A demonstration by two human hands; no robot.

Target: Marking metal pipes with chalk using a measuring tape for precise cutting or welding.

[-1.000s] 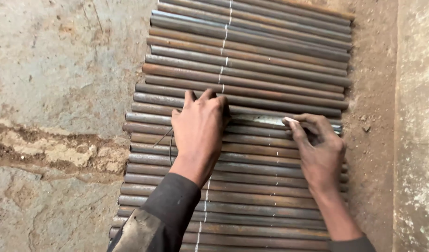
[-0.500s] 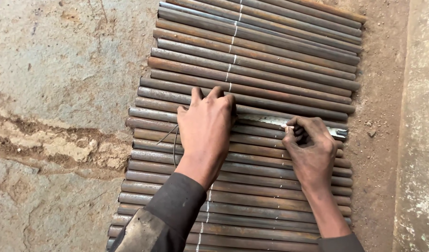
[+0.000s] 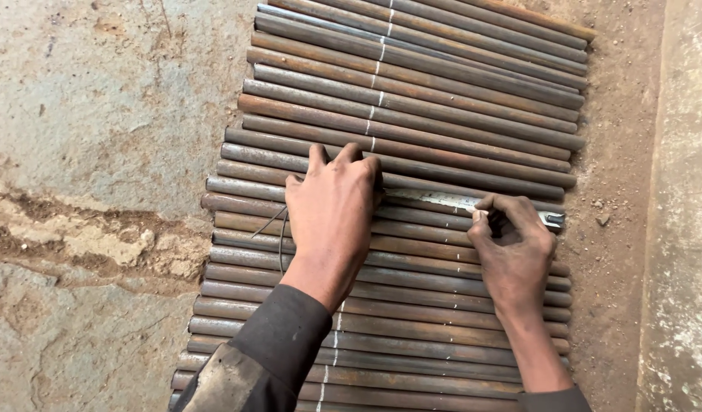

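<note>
Many rusty steel rods (image 3: 442, 99) lie side by side on the ground, crossed by a line of white chalk marks (image 3: 377, 99). A pale measuring tape (image 3: 438, 200) is stretched along one rod in the middle. My left hand (image 3: 332, 214) presses palm down on the rods, and the tape's left end is hidden under its fingers. Near the rods' right ends, my right hand (image 3: 511, 248) curls its fingers over the tape, whose metal tip (image 3: 551, 220) sticks out past them. A thin wire (image 3: 278, 233) shows beside my left hand.
Rough, stained concrete floor (image 3: 99, 152) lies left of the rods, with a cracked, crumbly strip (image 3: 83, 240) across it. Sandy dirt (image 3: 618, 152) borders the rods' right ends, and a pale concrete edge (image 3: 683, 229) runs along the far right.
My right hand has curled its outstretched fingers down onto the tape near the right ends. My left hand stays pressed in place. The view has shifted slightly.
</note>
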